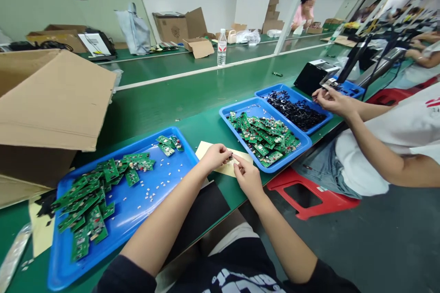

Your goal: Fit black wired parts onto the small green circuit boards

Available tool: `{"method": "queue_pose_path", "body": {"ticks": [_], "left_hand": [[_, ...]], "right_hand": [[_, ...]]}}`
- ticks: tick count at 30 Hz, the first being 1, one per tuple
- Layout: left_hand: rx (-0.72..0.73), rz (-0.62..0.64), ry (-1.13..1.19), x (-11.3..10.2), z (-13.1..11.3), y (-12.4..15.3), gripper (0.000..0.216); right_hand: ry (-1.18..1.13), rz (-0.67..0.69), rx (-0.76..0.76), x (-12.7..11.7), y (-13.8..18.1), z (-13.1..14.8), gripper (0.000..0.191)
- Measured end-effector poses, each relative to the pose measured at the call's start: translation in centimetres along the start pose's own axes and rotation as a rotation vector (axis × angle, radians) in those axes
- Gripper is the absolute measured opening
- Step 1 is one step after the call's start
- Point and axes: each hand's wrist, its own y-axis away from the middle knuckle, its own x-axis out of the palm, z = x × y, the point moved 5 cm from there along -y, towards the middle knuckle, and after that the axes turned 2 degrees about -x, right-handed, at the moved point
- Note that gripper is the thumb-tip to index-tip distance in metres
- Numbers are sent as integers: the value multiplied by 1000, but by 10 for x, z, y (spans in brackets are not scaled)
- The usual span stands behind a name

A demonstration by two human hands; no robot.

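In the head view my left hand [216,157] pinches a small dark piece [230,157], too small to name, between thumb and fingers. My right hand [246,175] is close by on the right, its thumb and index finger brought together; what they hold, if anything, cannot be made out. Both hands are above a pale yellow sheet [203,147] lying on the green table. To the left, a blue tray [165,210] holds a heap of green circuit boards [110,169] and scattered small white bits. To the right, a second blue tray [225,112] holds more circuit boards [264,137].
A farther blue tray [323,121] is full of small black parts. A large cardboard box [58,100] stands at left, and a water bottle [222,48] at the back. At right, a co-worker's hands [332,100] hold a small part. A red stool [309,192] stands beside the table.
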Motion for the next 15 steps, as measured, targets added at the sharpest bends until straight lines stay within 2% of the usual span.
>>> {"method": "queue_pose_path", "body": {"ticks": [4, 8, 12, 15], "left_hand": [[-30, -10, -175, 3, 2, -14, 15], [-77, 19, -305, 2, 6, -23, 32], [-82, 56, -389, 2, 6, -29, 33], [-47, 39, -437, 1, 4, -31, 33]], "right_hand": [[123, -51, -30, 1, 1, 0, 39], [194, -70, -59, 3, 1, 0, 35], [231, -57, -80, 4, 1, 0, 32], [244, -38, -89, 5, 3, 0, 30]]}}
